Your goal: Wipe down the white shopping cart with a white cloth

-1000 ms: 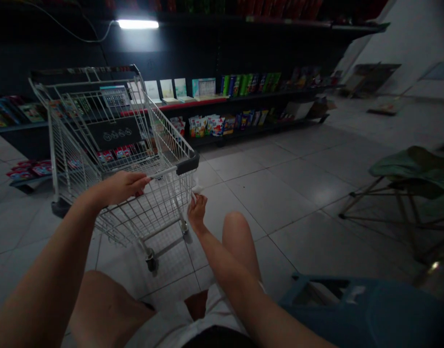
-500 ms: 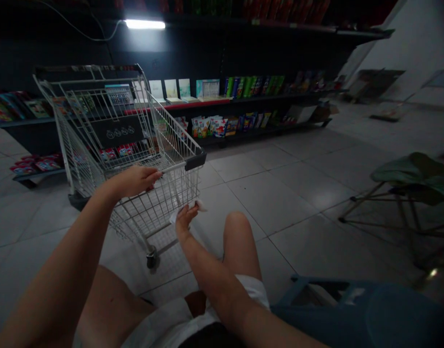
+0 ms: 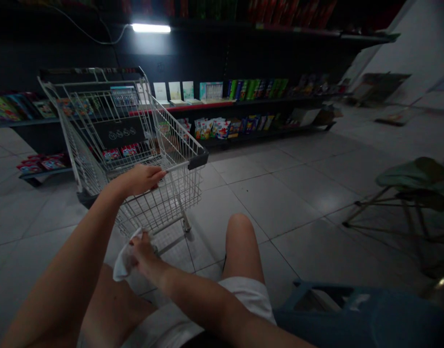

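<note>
My left hand (image 3: 139, 180) wraps the near rail of a wire shopping cart (image 3: 176, 145), close to the rail's black end cap (image 3: 198, 159). My right hand (image 3: 144, 253) hangs low in front of the cart, near my thigh, and pinches a crumpled white cloth or tissue (image 3: 125, 259). The cloth droops to the left of the fingers. Below my hands, the cart's near caster (image 3: 186, 224) rests on the floor tiles.
Dark shelves (image 3: 251, 104) holding books and colourful packets run behind the cart. A folding chair with a green seat (image 3: 418, 179) stands at right. A blue object (image 3: 352, 314) fills the lower right. The floor is pale tile.
My right hand has moved down and left, away from the cart's near corner, carrying the white cloth to my thigh. My left hand stays on the rail.
</note>
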The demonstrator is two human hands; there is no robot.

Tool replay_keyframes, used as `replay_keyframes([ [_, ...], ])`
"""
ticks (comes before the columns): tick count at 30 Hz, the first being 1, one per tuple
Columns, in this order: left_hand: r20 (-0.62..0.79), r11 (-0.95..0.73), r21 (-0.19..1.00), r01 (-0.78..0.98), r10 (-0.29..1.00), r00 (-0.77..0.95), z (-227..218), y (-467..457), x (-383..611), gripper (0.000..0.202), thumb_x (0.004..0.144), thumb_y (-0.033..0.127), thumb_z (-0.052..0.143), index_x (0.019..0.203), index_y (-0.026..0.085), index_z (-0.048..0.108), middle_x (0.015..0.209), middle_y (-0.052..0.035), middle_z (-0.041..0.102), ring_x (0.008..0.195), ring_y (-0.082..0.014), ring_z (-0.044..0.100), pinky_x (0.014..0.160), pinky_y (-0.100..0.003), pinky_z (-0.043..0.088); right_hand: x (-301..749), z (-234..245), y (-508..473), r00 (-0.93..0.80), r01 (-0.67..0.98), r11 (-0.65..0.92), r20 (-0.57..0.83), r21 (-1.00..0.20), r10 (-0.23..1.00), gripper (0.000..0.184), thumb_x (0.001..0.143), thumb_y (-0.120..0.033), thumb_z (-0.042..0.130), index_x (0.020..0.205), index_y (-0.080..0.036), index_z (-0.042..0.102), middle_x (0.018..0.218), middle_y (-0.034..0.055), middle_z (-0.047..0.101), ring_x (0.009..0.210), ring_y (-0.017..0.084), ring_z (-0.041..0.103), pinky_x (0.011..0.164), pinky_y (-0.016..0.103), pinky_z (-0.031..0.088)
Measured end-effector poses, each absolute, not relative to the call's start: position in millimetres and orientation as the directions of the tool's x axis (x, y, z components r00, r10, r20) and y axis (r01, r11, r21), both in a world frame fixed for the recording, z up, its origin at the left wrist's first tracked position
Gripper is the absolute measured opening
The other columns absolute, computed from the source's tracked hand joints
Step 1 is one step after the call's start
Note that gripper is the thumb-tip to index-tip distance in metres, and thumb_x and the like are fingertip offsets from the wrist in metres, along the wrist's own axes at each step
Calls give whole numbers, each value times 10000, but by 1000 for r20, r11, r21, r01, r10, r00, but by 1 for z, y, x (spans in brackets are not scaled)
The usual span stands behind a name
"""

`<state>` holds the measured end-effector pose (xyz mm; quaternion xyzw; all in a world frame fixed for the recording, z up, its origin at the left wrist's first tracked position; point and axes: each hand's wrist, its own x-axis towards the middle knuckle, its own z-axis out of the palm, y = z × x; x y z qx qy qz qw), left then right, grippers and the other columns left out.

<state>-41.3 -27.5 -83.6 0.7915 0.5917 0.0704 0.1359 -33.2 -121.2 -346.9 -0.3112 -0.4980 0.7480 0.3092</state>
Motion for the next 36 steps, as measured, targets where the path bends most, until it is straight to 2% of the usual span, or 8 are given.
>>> replay_keyframes([
  [6, 15, -280, 302, 912, 957, 289, -77, -45, -51, 406, 889, 543, 368, 761, 213, 567, 724, -52, 685, 655, -183, 616, 658, -291, 433, 97, -284, -94, -762, -401, -592, -103, -699, 639, 487, 479, -308, 828, 877, -187, 575, 676, -42, 626, 623, 124, 606, 614, 257, 533],
  [12, 514, -477, 228, 849, 799, 311, -83, -96, -13, 395, 908, 495, 418, 718, 197, 594, 720, -72, 656, 716, -191, 600, 707, -309, 450, 187, -258, -63, -564, -546, -482, -124, -685, 816, 450, 701, -507, 743, 957, -154, 633, 752, 33, 721, 620, 159, 657, 592, 296, 570],
  [16, 322, -313, 552, 773, 935, 149, -138, -112, 23, 390, 776, 577, 643, 811, 189, 657, 763, -60, 687, 688, -198, 608, 657, -309, 456, 205, -257, -52, -464, -635, -425, -122, -645, 877, 275, 761, -419, 650, 902, -183, 641, 789, 10, 730, 724, 161, 666, 732, 292, 578],
  [20, 20, -19, 995, 96, 1000, -14, -194, -99, 51, 605, 492, 474, 884, 985, 174, 703, 989, -87, 736, 939, -272, 658, 787, -340, 506, 212, -261, -48, -505, -596, -372, -28, -711, 863, 205, 662, -360, 625, 791, -200, 624, 795, 25, 723, 910, 222, 668, 807, 330, 571],
  [24, -55, 26, 988, -152, 981, -187, -221, -91, 59, 484, 588, 523, 817, 894, 165, 707, 795, -30, 708, 748, -184, 628, 654, -264, 479, 222, -264, -39, -358, -628, -247, -8, -738, 934, 133, 650, -318, 618, 730, -218, 581, 717, 5, 681, 852, 198, 655, 767, 308, 554],
  [28, -146, 35, 943, -330, 937, -317, -232, -96, 50, 524, 640, 548, 742, 1016, 190, 667, 799, -5, 695, 693, -160, 626, 590, -245, 478, 244, -264, -30, -77, -720, -113, -83, -684, 994, 267, 802, -452, 571, 1030, -314, 563, 881, -24, 719, 846, 175, 673, 731, 327, 549],
  [32, -255, 101, 889, -446, 919, -300, -233, -103, 49, 545, 642, 472, 739, 1104, 200, 637, 777, -1, 696, 690, -178, 660, 623, -273, 532, 252, -277, -36, -330, -474, -338, -191, -813, 924, 642, 782, -653, 582, 1313, -311, 471, 1179, 76, 694, 1074, 244, 651, 796, 393, 548],
  [36, -327, 167, 814, -556, 924, -200, -226, -107, 55, 610, 743, 443, 685, 1310, 258, 554, 872, -12, 728, 769, -214, 700, 687, -323, 573, 243, -292, -49, -510, -134, -235, -136, -963, 849, 816, 559, -420, 860, 1291, -235, 551, 1289, 77, 640, 1132, 232, 608, 941, 367, 511],
])
